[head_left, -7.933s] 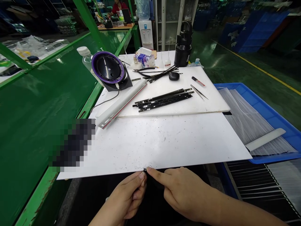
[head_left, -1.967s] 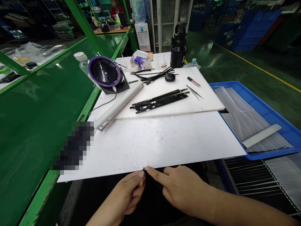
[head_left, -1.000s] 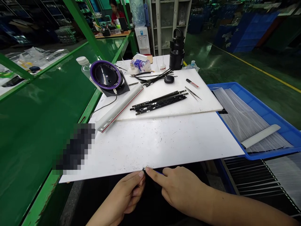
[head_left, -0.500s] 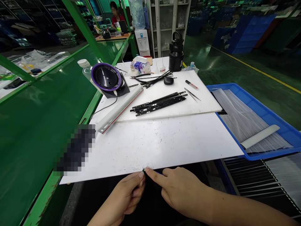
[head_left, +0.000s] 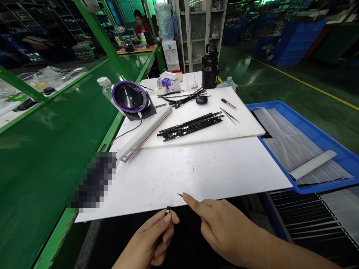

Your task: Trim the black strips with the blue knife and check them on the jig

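As I read the feed, left hand [head_left: 148, 239]: finger and thumb closed on a small black strip [head_left: 167, 210], held just below the edge of the white board [head_left: 182, 168].
Right hand [head_left: 227, 228]: empty, forefinger extended, its tip just beside a thin dark sliver [head_left: 179, 194] lying at the board's edge.

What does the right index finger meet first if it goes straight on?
Probably the tiny black sliver at the edge of the white board, just ahead of the right index fingertip. Depth is unclear, so the finger might pass just above it and reach the board instead.
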Demonstrator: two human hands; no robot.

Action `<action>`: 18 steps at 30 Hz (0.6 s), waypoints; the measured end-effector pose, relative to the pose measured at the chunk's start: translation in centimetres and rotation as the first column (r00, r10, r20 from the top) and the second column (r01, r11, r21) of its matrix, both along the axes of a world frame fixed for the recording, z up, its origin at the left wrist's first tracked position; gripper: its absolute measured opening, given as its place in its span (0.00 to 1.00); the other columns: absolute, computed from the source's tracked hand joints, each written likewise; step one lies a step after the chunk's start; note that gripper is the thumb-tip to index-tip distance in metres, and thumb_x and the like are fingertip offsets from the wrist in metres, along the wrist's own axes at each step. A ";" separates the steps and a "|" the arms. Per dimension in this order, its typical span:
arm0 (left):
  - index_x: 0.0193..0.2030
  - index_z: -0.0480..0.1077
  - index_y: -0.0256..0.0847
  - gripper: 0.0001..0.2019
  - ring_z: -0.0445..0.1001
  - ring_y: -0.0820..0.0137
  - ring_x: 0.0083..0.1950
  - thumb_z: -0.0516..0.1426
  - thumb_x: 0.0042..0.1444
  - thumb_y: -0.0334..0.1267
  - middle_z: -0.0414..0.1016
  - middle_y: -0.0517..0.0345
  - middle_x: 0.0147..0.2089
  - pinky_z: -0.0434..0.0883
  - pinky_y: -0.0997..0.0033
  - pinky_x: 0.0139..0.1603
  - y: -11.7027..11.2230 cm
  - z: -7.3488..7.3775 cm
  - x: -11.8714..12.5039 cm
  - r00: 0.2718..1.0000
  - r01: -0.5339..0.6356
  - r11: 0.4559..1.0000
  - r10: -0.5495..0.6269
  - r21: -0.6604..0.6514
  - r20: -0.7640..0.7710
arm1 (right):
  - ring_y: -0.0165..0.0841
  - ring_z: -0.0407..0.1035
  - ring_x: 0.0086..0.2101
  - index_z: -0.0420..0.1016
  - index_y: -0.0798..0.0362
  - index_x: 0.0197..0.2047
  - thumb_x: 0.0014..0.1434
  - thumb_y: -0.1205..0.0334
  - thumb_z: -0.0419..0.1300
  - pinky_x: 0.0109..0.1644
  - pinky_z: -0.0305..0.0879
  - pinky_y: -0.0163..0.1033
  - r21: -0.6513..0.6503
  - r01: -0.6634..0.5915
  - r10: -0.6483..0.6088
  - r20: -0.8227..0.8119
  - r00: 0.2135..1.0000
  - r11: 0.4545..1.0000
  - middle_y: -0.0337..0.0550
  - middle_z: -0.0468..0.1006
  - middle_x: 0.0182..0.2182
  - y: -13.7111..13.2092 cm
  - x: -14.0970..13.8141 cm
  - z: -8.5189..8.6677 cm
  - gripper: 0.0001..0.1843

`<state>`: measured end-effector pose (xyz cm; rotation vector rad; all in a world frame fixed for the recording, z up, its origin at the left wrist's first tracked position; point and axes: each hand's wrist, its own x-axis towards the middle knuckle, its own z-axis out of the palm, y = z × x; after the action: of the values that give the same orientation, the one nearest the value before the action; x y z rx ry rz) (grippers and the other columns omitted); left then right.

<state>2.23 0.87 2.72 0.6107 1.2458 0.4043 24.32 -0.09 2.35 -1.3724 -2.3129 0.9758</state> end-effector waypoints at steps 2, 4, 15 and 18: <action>0.38 0.70 0.39 0.19 0.46 0.79 0.22 0.53 0.59 0.55 0.56 0.64 0.26 0.43 0.77 0.21 0.1 -0.1 0.2 1.000 -0.030 0.999 0.030 -0.021 0.001 | 0.36 0.71 0.34 0.45 0.44 0.71 0.60 0.69 0.48 0.36 0.60 0.39 0.001 -0.013 0.013 0.020 1.000 1.000 0.42 0.77 0.39 0.0 -0.2 0.0 0.36; 0.34 0.68 0.39 0.18 0.46 0.78 0.23 0.53 0.58 0.54 0.56 0.64 0.26 0.43 0.76 0.22 0.2 -0.3 0.3 0.999 -0.051 0.998 0.052 -0.043 0.006 | 0.37 0.71 0.33 0.46 0.44 0.71 0.60 0.68 0.48 0.35 0.59 0.40 0.001 -0.034 0.033 0.047 0.998 0.999 0.41 0.77 0.38 0.1 -0.5 -0.3 0.36; 0.30 0.62 0.40 0.16 0.48 0.79 0.19 0.51 0.61 0.51 0.55 0.66 0.21 0.43 0.78 0.17 0.2 -1.5 0.6 0.997 -0.030 0.997 0.035 -0.069 0.073 | 0.37 0.72 0.34 0.49 0.44 0.70 0.58 0.70 0.48 0.33 0.56 0.40 -0.008 -0.081 0.081 0.084 0.993 0.997 0.42 0.78 0.37 0.0 -1.4 -1.4 0.37; 0.32 0.62 0.41 0.16 0.44 0.80 0.18 0.51 0.61 0.52 0.53 0.69 0.20 0.40 0.79 0.17 0.1 -1.6 0.5 0.996 -0.030 0.996 0.037 -0.080 0.087 | 0.36 0.70 0.30 0.49 0.44 0.70 0.57 0.70 0.48 0.30 0.52 0.39 -0.023 -0.098 0.100 0.099 0.990 0.995 0.40 0.76 0.33 0.1 -1.5 -1.4 0.38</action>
<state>2.71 0.92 1.08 0.5002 1.1832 0.4041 22.83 -0.01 0.91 -1.3544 -2.4728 0.9803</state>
